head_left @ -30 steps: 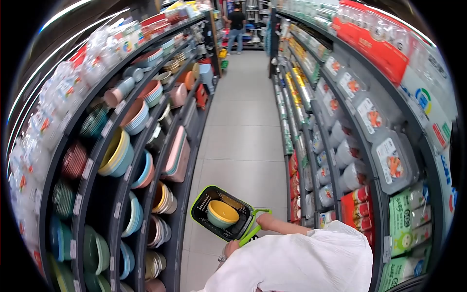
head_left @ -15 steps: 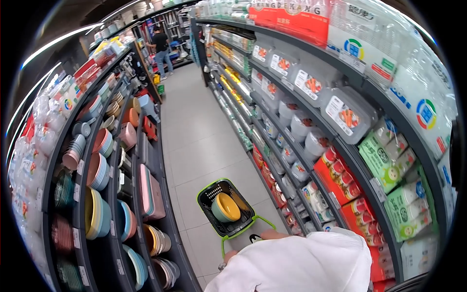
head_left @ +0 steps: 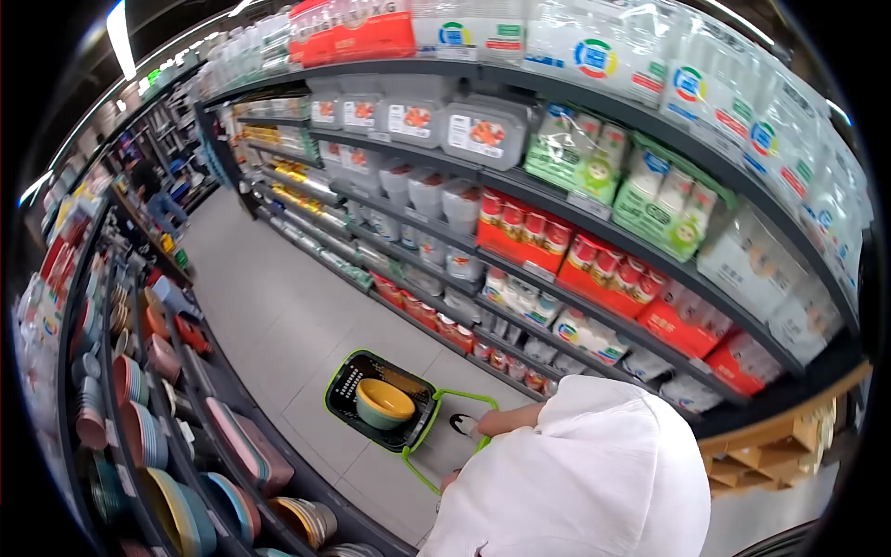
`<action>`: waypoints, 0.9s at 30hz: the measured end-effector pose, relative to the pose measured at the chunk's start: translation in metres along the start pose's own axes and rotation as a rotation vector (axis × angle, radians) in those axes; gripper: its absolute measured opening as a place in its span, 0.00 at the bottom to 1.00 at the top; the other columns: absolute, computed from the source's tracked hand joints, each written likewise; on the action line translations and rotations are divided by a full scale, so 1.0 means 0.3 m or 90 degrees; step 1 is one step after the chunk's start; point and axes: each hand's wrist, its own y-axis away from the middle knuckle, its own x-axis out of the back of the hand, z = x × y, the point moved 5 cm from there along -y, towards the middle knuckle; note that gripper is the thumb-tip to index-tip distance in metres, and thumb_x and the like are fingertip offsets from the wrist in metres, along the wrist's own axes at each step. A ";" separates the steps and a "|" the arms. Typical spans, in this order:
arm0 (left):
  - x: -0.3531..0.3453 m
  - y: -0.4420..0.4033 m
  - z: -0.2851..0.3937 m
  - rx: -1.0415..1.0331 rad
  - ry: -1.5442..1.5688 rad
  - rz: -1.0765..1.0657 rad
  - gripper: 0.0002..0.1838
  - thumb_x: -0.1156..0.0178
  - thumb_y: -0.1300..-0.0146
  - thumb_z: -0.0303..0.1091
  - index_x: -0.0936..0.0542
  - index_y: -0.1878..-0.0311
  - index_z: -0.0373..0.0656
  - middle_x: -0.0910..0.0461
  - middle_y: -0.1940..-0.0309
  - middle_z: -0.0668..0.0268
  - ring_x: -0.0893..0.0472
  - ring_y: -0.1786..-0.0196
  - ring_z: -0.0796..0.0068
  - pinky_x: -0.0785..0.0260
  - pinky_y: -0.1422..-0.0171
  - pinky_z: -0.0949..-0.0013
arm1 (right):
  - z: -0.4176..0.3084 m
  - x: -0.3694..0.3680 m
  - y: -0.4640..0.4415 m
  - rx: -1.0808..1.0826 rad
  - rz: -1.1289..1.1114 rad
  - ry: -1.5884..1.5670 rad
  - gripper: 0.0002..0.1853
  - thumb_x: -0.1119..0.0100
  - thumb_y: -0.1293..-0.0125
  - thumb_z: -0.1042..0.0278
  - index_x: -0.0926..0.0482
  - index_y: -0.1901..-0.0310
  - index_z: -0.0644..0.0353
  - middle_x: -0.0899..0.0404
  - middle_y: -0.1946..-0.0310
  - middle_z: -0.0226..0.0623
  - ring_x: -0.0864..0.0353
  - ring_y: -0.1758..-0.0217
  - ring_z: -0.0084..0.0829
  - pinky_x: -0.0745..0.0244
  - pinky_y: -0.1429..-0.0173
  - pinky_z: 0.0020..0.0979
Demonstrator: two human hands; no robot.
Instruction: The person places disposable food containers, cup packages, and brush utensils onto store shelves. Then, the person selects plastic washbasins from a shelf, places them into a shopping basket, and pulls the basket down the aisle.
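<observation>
A black basket with a green rim (head_left: pixel 345 369) hangs low over the aisle floor. Inside it lie nested bowls (head_left: pixel 385 401), yellow inside and pale green outside. My right hand (head_left: pixel 488 426) is closed round the right part of the basket's green handle (head_left: pixel 469 395). Only a sliver of my left hand (head_left: pixel 449 480) shows past the white sleeve, at the handle's lower left part; most of its fingers are hidden.
Shelves of cups and clear food boxes (head_left: pixel 484 130) fill the right side. Stacked bowls (head_left: pixel 176 511) stand on the left shelf (head_left: pixel 269 464). Far down the aisle stands a person (head_left: pixel 158 195). A wooden rack (head_left: pixel 766 455) is at the lower right.
The view has swung to the right, so the aisle and the far person now appear further left. More of the right shelf shows. My hands stay at the handle, the left one now more covered.
</observation>
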 end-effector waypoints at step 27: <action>-0.419 0.477 0.321 0.040 -0.063 -0.057 0.17 0.41 0.39 0.47 0.14 0.55 0.47 0.14 0.63 0.50 0.14 0.58 0.46 0.22 0.57 0.47 | -0.263 -0.290 0.619 -0.034 0.020 -0.072 0.08 0.36 0.48 0.66 0.15 0.67 0.58 0.14 0.67 0.47 0.13 0.61 0.51 0.19 0.57 0.49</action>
